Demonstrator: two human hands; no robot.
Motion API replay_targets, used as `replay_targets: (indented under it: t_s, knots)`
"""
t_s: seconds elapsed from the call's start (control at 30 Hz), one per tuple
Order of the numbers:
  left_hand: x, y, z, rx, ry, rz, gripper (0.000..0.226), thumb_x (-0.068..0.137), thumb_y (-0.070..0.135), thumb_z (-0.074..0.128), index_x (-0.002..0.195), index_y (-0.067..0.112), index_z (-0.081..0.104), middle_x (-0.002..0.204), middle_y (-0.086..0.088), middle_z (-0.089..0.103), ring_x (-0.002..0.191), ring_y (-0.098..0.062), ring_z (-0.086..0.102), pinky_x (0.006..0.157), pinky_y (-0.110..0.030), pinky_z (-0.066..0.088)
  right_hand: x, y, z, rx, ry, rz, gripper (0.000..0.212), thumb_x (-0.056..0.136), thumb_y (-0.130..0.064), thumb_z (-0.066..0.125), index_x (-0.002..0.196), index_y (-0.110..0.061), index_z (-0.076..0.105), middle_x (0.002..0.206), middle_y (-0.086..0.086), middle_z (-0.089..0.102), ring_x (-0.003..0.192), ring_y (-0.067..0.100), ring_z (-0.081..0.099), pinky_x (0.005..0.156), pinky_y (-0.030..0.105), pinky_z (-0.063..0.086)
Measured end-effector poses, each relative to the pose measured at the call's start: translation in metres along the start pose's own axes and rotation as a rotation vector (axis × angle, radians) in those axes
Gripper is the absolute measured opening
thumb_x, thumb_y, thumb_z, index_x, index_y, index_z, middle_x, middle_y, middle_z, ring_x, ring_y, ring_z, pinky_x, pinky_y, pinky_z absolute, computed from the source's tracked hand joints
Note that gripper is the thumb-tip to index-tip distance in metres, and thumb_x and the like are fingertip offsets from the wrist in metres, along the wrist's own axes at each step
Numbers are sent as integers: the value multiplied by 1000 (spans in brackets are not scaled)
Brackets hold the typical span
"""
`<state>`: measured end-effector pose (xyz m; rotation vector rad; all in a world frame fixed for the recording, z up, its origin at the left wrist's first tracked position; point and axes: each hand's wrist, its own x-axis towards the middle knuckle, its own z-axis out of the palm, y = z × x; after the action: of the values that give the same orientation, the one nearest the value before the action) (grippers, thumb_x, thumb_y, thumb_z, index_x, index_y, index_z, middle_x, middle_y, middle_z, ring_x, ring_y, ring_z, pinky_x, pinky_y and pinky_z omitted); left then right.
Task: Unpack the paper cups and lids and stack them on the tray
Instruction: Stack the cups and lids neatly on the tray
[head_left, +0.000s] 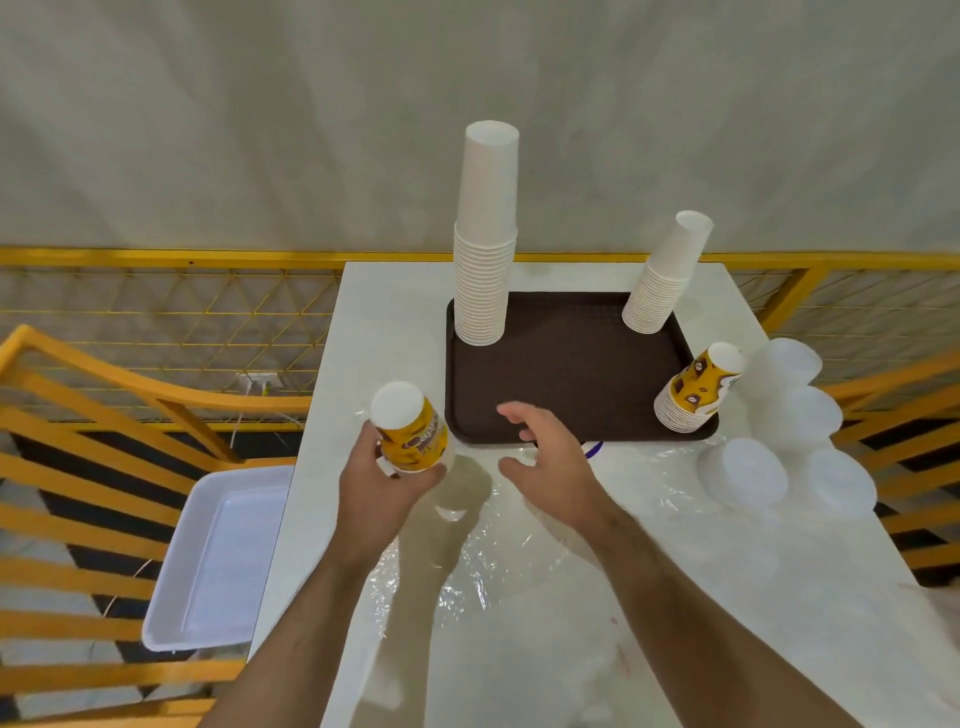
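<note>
Left hand grips yellow cups, upside down, just left of the tray. Right hand hangs open, empty, over the tabletop. We judge the cups light and crushable: hold low, near the rims.

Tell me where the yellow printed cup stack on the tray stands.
In the head view, the printed stack stands at the tray's near right corner, beside the clear lids.
</note>
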<state>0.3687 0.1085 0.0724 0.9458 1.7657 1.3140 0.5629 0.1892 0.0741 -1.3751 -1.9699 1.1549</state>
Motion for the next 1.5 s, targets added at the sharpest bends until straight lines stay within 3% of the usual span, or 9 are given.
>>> replay_targets:
  t_s: [0.17,0.37,0.43,0.57,0.67,0.83,0.93,1.0,1.5]
  knots:
    - [-3,28,32,64,-200,46,72,68,16,91,122,44,52,111,22,66,103,8,62,79,-14,54,8,-18,-30,161,-305,-18,90,74,7,71,145,-41,41,137,-17,55,124,4,54,91,25,54]
    - [-1,49,60,103,-373,31,77,64,19,93,119,48,48,118,23,63,106,10,60,82,-17,54,5,-2,-75,140,-362,1,94,66,-7,90,144,-34,44,129,-19,62,120,4,60,96,29,55]
    - [1,56,69,106,-422,28,73,65,20,93,119,47,51,121,18,63,104,11,61,80,-15,54,3,6,-89,150,-325,10,94,63,-16,94,142,-35,46,129,-18,63,120,7,61,100,39,55]
    - [9,71,93,19,-597,4,80,70,23,89,139,34,51,130,11,65,119,-9,62,99,-37,53,2,21,-119,176,-204,10,92,60,-24,97,138,-34,48,127,-14,66,118,11,64,99,46,55]
    - [18,73,116,14,-614,-13,67,82,19,80,141,34,51,137,12,59,130,-7,51,105,-31,46,5,30,-146,225,-33,15,89,62,-19,96,136,-32,49,125,-12,67,115,10,66,96,42,57]
    - [35,28,144,599,-470,48,59,93,27,66,147,21,45,148,0,44,139,-19,38,115,-35,33,17,42,-200,202,360,59,87,65,-26,94,135,-36,44,119,-25,62,100,-5,65,80,16,52]
    - [40,1,157,1072,-564,53,66,96,40,55,155,26,28,163,-3,23,151,-32,11,122,-49,14,27,58,-217,140,501,93,91,71,-30,91,144,-33,38,134,-13,59,112,3,58,91,27,52]
    - [37,-12,163,1157,-586,10,67,98,43,49,157,28,20,165,-2,15,153,-31,5,122,-50,9,32,71,-220,98,561,131,92,73,-33,89,147,-29,36,142,-5,56,120,11,55,96,36,50]
    - [38,-24,164,1177,-537,10,62,101,34,43,157,34,18,166,5,12,153,-22,5,121,-49,7,48,142,-198,-49,460,329,91,69,-26,92,142,-22,37,138,1,57,124,24,57,103,46,49]
